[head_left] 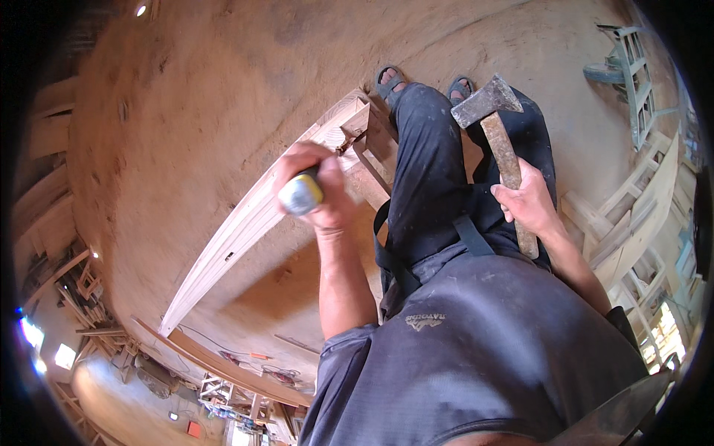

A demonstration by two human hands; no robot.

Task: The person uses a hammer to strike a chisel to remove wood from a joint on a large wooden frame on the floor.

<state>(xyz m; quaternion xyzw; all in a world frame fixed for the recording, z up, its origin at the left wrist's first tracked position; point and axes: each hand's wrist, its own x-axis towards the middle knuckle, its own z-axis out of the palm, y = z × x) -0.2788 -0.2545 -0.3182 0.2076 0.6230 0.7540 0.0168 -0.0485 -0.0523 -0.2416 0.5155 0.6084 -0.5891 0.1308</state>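
Observation:
My left hand [335,197], blurred by motion, is closed around a chisel [301,195] with a yellow-and-black handle and a silvery end cap. Its blade is hidden behind the hand. Just beyond the fist, a dark, rough-edged recess shows in the joint of a long pale wooden beam [242,223]. My right hand [529,199] grips a hatchet [487,104] by its worn wooden handle. The grey steel head points away from me, above my right leg and apart from the chisel.
The beam lies to my left beside my leg, with a crosspiece [370,178] joined near its far end. A brown plank [223,368] lies behind at lower left. Pale timber frames [632,201] and a grey ladder-like frame [636,85] are on the right. The dirt floor [223,89] stretches ahead.

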